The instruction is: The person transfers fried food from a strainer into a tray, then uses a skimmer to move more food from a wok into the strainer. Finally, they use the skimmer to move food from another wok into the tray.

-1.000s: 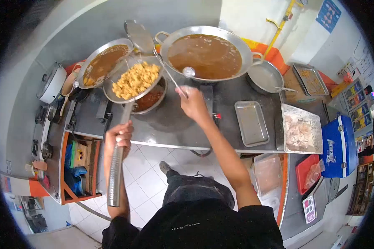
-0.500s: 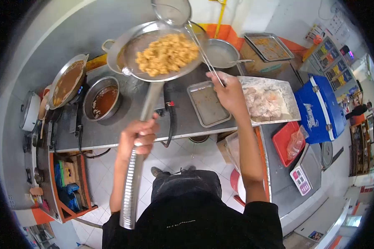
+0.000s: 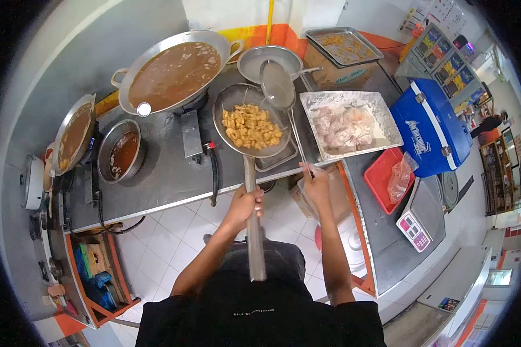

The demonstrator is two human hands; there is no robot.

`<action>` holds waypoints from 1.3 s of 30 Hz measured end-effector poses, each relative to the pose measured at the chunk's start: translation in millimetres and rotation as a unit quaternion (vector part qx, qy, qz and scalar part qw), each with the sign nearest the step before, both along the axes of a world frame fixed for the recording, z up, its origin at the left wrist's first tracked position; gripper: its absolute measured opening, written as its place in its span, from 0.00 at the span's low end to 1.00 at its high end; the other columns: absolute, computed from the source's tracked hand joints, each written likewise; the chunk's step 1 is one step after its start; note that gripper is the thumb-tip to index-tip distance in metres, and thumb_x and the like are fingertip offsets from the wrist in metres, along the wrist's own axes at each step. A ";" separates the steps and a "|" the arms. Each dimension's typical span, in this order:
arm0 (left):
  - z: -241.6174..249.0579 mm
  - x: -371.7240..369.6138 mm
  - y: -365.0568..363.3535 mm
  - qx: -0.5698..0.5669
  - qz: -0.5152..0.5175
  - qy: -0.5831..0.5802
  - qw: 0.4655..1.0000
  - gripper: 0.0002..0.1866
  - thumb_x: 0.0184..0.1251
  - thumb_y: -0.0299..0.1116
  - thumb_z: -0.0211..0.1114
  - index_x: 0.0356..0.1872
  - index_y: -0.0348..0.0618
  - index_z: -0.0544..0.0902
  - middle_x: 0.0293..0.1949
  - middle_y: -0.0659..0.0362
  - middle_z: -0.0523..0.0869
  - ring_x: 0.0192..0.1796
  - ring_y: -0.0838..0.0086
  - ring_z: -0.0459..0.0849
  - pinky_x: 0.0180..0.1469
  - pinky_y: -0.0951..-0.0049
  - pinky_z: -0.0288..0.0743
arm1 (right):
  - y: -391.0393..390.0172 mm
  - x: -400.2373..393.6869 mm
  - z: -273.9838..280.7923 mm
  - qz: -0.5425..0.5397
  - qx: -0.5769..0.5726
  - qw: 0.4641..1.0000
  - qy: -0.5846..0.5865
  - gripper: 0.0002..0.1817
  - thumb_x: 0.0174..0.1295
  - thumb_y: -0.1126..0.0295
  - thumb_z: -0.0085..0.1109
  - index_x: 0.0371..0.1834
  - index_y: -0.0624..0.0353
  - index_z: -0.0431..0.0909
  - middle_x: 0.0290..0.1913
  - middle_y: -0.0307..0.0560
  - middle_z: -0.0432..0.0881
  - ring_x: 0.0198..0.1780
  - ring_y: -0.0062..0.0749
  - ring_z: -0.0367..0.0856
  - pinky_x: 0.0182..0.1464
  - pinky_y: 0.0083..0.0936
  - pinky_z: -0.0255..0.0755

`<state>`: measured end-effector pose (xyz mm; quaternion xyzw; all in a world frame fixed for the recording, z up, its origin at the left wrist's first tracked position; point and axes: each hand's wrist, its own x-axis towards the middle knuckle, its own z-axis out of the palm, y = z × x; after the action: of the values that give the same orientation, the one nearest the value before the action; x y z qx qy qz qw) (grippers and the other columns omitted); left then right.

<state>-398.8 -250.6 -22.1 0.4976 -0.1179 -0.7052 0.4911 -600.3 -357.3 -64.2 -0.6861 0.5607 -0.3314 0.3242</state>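
My left hand (image 3: 242,206) is wrapped round the long metal handle of a large strainer (image 3: 250,179). In its round basket lies a heap of golden fried pieces (image 3: 252,127). The basket hangs over a rectangular metal tray (image 3: 283,159), mostly hidden beneath it. My right hand (image 3: 315,178) grips the thin wire handle of a smaller mesh skimmer (image 3: 278,85), whose round head overlaps the basket's upper right rim. A wide wok of brown oil (image 3: 173,75) stands beyond, to the left of the strainer.
A pan of flour-coated raw pieces (image 3: 346,127) sits right of the skimmer. Further right are a red tray (image 3: 382,179), a blue cooler (image 3: 428,130) and a scale (image 3: 415,222). Leftward stand a metal pot (image 3: 121,151) and another oil wok (image 3: 75,133). A hose (image 3: 213,173) hangs over the counter's front edge.
The strainer with the fried pieces has moved right and down, from over the wok to over the tray. The skimmer has come down with my right hand, and the wok is now uncovered.
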 end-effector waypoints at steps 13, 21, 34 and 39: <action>-67.0 -45.5 -33.0 0.023 0.110 -0.215 0.970 0.10 0.61 0.28 0.56 0.41 0.38 0.67 0.25 0.58 0.71 0.17 0.74 0.70 0.14 0.72 0.68 | -19.9 11.9 -106.6 -0.016 0.004 0.987 0.159 0.04 0.55 0.74 0.52 0.32 0.60 0.76 0.30 0.64 0.79 0.37 0.62 0.78 0.38 0.49 0.71; -72.8 -60.8 -34.9 -0.014 0.141 -0.256 0.956 0.09 0.62 0.27 0.54 0.41 0.40 0.67 0.23 0.58 0.72 0.18 0.75 0.71 0.14 0.72 0.67 | -36.9 14.6 -104.7 -0.014 0.029 0.981 0.190 0.10 0.48 0.74 0.59 0.36 0.59 0.77 0.34 0.61 0.81 0.40 0.59 0.80 0.41 0.48 0.73; -53.5 -68.9 -38.0 -0.078 0.145 -0.243 0.956 0.16 0.52 0.21 0.54 0.44 0.40 0.64 0.26 0.57 0.71 0.20 0.74 0.71 0.15 0.72 0.65 | -25.2 3.8 -90.6 -0.047 0.010 0.983 0.176 0.09 0.54 0.75 0.50 0.37 0.57 0.78 0.32 0.61 0.80 0.39 0.59 0.80 0.41 0.46 0.73; -16.8 -51.7 -40.5 -0.028 0.113 -0.240 0.964 0.14 0.51 0.23 0.55 0.40 0.42 0.67 0.28 0.59 0.71 0.22 0.76 0.71 0.16 0.75 0.66 | -34.1 0.7 -78.4 -0.032 0.079 0.974 0.211 0.12 0.52 0.68 0.55 0.39 0.58 0.79 0.36 0.63 0.82 0.41 0.57 0.80 0.46 0.47 0.73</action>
<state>-450.5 -291.0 -38.9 0.6486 -0.1950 -0.5014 0.5384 -599.7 -391.4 -142.6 -0.6945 0.6623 -0.1446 0.2411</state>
